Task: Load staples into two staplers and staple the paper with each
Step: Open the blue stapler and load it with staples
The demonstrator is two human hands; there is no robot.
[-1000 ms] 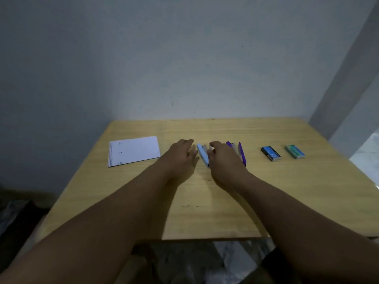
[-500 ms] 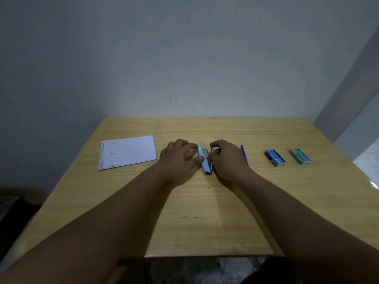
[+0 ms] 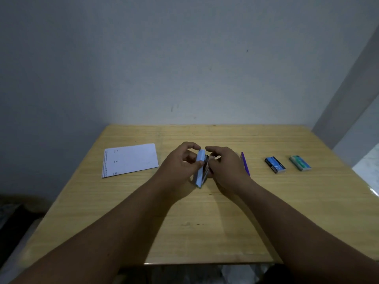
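A light blue stapler (image 3: 200,171) is lifted off the wooden table (image 3: 205,232) between both hands, its top swung apart from the dark inner part. My left hand (image 3: 180,167) grips the blue top with thumb and fingers. My right hand (image 3: 225,169) holds the other side of the stapler. A purple stapler (image 3: 245,163) lies on the table just right of my right hand, mostly hidden by it. A white sheet of paper (image 3: 130,159) lies flat to the left. Two staple boxes sit to the right, one dark blue (image 3: 275,165) and one teal (image 3: 300,162).
The table stands against a plain grey wall (image 3: 184,68). Its front edge runs near the bottom of the view, with floor below. A bright tiled area (image 3: 369,171) shows past the right edge.
Both hands have closed on the light blue stapler, raised it from the table and drawn it nearer. Its top has come apart from the base. The purple stapler stayed put.
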